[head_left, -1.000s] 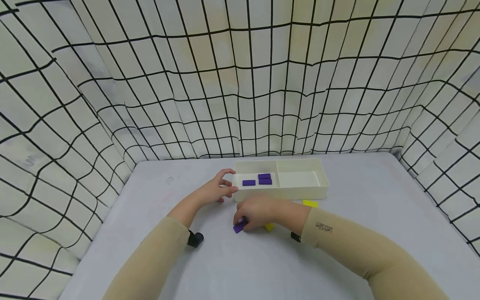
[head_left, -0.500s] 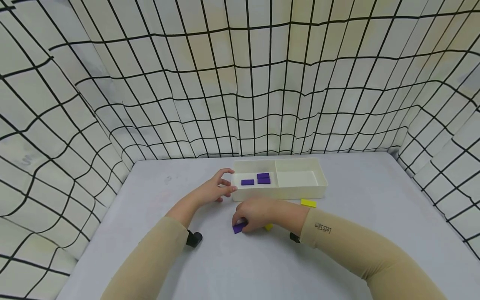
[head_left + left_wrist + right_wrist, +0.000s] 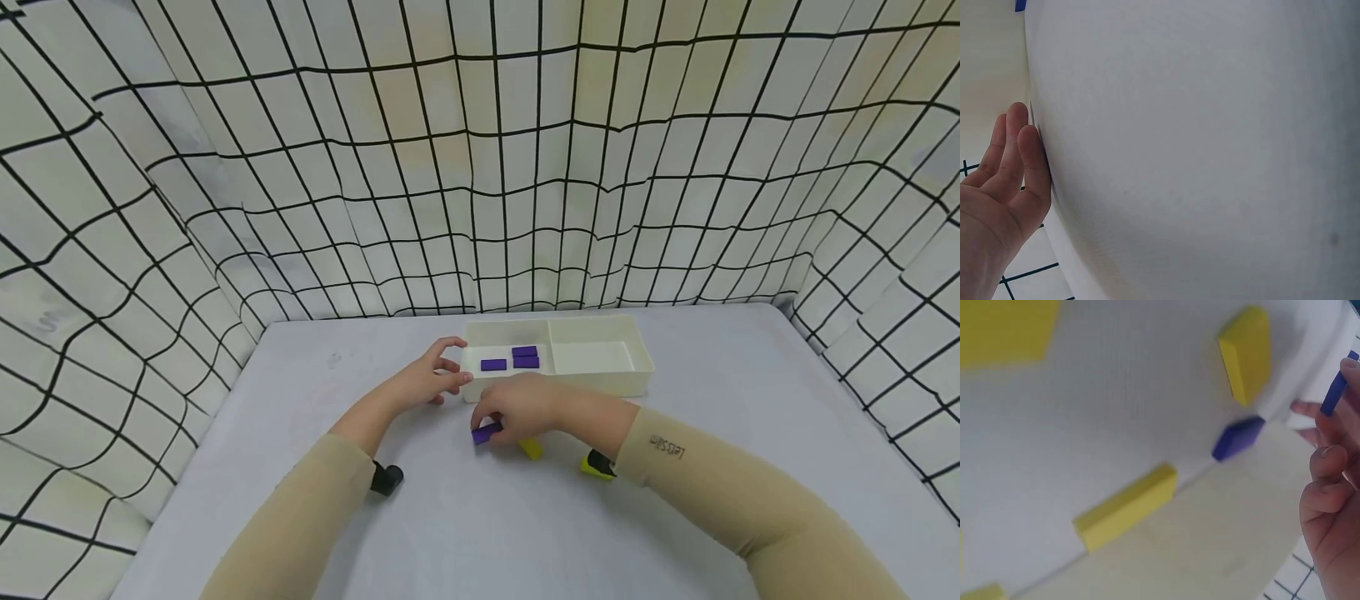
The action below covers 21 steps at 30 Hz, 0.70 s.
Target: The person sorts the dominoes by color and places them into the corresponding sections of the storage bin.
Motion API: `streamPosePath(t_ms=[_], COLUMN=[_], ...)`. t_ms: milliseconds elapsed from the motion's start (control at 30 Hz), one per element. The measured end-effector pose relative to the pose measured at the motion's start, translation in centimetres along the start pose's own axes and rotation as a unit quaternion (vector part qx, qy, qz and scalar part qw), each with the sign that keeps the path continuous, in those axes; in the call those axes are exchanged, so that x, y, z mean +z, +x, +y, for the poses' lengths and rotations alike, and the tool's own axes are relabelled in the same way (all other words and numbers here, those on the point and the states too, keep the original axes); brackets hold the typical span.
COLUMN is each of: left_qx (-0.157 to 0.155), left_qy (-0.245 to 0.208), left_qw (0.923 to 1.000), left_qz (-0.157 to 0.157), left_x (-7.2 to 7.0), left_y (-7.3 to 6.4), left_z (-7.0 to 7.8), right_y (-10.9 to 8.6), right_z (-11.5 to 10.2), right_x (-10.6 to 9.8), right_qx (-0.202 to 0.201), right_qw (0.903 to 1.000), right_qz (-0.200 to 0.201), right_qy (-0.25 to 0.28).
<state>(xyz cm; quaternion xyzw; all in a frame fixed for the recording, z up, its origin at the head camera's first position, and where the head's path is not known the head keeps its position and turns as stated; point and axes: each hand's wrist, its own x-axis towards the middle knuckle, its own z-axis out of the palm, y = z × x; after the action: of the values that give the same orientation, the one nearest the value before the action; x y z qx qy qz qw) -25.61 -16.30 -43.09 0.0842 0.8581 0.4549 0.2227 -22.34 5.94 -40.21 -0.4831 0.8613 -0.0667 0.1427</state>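
My right hand (image 3: 525, 406) pinches a purple block (image 3: 487, 432) between thumb and fingers, just in front of the white two-compartment box (image 3: 611, 385). The right wrist view also shows this held purple block (image 3: 1337, 390), raised off the table. Another purple block (image 3: 1238, 437) lies on the table beside the box wall, hidden from the head view. At the box's left end is my left hand (image 3: 429, 382), fingertips against the wall and fingers mostly extended. In the left wrist view, those fingers (image 3: 1036, 159) lie along the box's side.
Several purple blocks (image 3: 526, 362) lie in the box's left compartment, left of the divider (image 3: 551, 348). Yellow blocks (image 3: 531, 448) lie on the white table (image 3: 450, 533) around my right hand and wrist. Black grid netting (image 3: 510, 196) encloses the back and sides.
My right hand has risen slightly towards the box with the purple block. Its forearm now covers a yellow block by the box and uncovers another nearer one. My left hand stays put.
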Motion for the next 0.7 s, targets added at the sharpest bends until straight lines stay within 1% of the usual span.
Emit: streamPosePath(t_ms=[200,333,533,700], left_qx=[0.000,-0.004,-0.005,-0.004], left_qy=[0.001,0.002,-0.001,0.001], left_qw=[1.0000,1.0000,1.0000,1.0000], left_qz=[-0.001,0.000,-0.004,-0.003], left_x=[0.0,0.0,0.0,0.0], left_y=[-0.2,-0.2,-0.1,0.0], left_z=[0.2,0.3,0.3,0.2], right_y=[-0.9,-1.3,-1.9,-2.0], right_z=[0.5,1.0,2.3,3.6], right_x=[-1.6,-2.9,-4.6,-5.3], right_qx=[0.044,0.066,0.089,0.103], right_qw=[0.9990,0.9975,0.9930,0.9906], right_qz=[0.006,0.014,0.048,0.067], right_qy=[-0.006,-0.023,-0.061,-0.060])
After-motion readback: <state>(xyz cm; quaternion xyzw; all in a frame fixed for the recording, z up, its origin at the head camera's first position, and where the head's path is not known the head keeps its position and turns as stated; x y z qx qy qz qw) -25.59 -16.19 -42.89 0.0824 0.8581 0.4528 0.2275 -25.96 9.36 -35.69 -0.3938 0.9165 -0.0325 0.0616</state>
